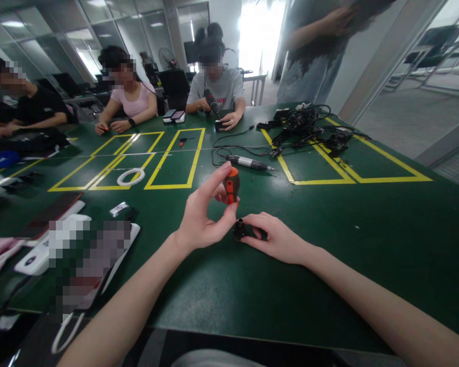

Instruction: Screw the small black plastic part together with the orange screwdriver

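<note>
Upright between the fingers and thumb of my left hand [206, 214] is a stubby orange and black screwdriver handle [232, 186], raised above the green table [321, 219]. Just below and slightly right of it, a small round black part [238, 231] with a short upright tube rests on the table. The fingertips and thumb of my right hand [277, 237] pinch this part from the right side. Whether a shaft links the screwdriver handle to the tube cannot be made out.
Beyond my hands lies a corded electric screwdriver [248, 163]. Tangled black cables [302, 122] are at the back right, a white ring [130, 177] sits inside yellow tape lines, and phones with a white power strip [53, 244] lie at left. Several people are across the table.
</note>
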The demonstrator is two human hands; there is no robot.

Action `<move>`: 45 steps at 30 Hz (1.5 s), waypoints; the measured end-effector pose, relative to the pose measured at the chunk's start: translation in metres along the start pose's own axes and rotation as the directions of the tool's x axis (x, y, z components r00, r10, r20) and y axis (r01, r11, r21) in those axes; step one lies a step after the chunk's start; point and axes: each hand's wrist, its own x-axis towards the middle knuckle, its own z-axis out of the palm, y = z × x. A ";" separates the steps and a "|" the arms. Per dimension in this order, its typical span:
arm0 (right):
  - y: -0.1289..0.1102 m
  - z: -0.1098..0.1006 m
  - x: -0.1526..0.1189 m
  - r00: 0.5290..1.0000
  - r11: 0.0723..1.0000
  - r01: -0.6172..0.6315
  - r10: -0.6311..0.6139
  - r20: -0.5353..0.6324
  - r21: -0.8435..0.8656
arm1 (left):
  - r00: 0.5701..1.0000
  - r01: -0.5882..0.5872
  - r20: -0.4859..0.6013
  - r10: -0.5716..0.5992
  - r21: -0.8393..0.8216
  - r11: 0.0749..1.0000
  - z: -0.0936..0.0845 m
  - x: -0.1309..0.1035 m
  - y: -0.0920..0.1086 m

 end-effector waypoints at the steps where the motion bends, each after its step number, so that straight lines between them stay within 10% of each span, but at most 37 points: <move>1: 0.000 0.000 0.000 1.000 1.000 -0.001 0.001 0.000 0.000 | 1.000 0.002 -0.003 -0.002 0.010 1.000 0.000 0.000 0.000; 45: 0.001 0.001 -0.001 0.999 1.000 0.028 -0.028 -0.018 -0.007 | 0.999 0.018 0.027 -0.017 -0.026 1.000 -0.002 0.002 0.003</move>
